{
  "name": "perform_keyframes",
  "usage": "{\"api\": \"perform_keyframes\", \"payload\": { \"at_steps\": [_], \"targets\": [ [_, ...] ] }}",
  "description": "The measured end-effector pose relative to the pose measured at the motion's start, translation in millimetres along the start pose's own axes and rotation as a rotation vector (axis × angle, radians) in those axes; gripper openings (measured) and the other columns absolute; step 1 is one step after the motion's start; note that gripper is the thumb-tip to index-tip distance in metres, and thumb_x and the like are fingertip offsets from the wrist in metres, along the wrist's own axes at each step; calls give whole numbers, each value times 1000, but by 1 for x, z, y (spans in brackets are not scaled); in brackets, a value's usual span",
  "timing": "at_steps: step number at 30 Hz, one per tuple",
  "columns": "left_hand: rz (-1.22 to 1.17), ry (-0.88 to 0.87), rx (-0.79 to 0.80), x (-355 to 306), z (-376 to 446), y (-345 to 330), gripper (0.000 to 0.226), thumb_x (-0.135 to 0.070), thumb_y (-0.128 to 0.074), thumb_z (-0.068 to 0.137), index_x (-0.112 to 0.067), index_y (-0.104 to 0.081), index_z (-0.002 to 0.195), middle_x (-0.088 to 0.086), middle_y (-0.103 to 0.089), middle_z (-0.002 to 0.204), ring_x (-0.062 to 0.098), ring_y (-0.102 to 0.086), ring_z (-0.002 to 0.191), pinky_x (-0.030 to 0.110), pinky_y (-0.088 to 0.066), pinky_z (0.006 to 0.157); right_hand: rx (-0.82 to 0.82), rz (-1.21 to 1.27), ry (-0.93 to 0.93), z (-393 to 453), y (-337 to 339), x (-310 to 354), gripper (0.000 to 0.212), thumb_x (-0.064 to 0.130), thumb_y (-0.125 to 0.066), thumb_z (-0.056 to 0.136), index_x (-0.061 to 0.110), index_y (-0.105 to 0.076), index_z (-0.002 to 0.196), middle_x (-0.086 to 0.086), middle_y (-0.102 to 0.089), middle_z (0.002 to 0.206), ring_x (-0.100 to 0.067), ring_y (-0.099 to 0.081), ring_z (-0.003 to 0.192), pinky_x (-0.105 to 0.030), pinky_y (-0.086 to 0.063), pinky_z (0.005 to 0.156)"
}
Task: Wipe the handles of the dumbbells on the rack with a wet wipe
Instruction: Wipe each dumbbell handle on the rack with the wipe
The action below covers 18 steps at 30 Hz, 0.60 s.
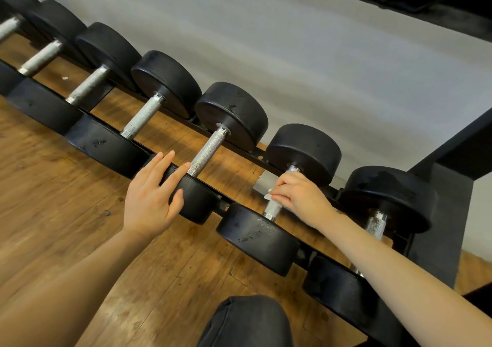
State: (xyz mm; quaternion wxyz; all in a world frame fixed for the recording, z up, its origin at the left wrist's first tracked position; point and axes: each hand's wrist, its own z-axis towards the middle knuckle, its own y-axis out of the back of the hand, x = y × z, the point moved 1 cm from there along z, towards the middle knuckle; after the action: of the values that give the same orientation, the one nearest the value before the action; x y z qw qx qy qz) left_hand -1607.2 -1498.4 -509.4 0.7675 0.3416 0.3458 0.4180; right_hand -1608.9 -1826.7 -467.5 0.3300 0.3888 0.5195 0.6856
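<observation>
Wet wipe (268,194): soft, thin; right hand (298,194) gripped it around knurled steel handle (274,207), likely grippy. Left hand (153,192) lay flat-fingered on neighbouring dumbbell head (197,200), probably heavy.

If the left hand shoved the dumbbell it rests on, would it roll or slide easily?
Probably not. The dumbbell has thick black heads and a steel handle, so it is likely heavy. Round heads could roll, but the rack rails seem to cradle them. The left hand lies flat.
</observation>
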Motion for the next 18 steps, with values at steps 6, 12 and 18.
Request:
{"api": "perform_keyframes", "payload": {
  "at_steps": [6, 12, 18],
  "targets": [
    [1, -9, -8, 0, 0, 0, 51, -33, -39, 96, -11, -55, 139, 20, -46, 147, 39, -37, 140, 51, -32, 112, -4, 10, -43, 10, 12, -6, 22, 25, -63, 92, 15, -73, 108, 3, -62, 103, -10, -53, 99, -31, -49, 88],
    [0, -9, -10, -1, 0, 1, 51, -33, -39, 95, -11, -56, 139, 20, -46, 147, 38, -37, 140, 48, -29, 113, 45, 42, -38, 3, 2, 0, 24, 29, -60, 94, 17, -72, 111, 6, -61, 106, -7, -52, 101, -29, -47, 90],
    [-6, -16, -17, 0, 0, 0, 51, -32, -40, 95, -10, -56, 138, 21, -47, 146, 39, -38, 139, 54, -35, 111, -24, 15, 6, -8, -7, 11, 18, 25, -65, 91, 15, -74, 103, 2, -61, 99, -11, -53, 97, -17, -40, 78]
  ]
}}
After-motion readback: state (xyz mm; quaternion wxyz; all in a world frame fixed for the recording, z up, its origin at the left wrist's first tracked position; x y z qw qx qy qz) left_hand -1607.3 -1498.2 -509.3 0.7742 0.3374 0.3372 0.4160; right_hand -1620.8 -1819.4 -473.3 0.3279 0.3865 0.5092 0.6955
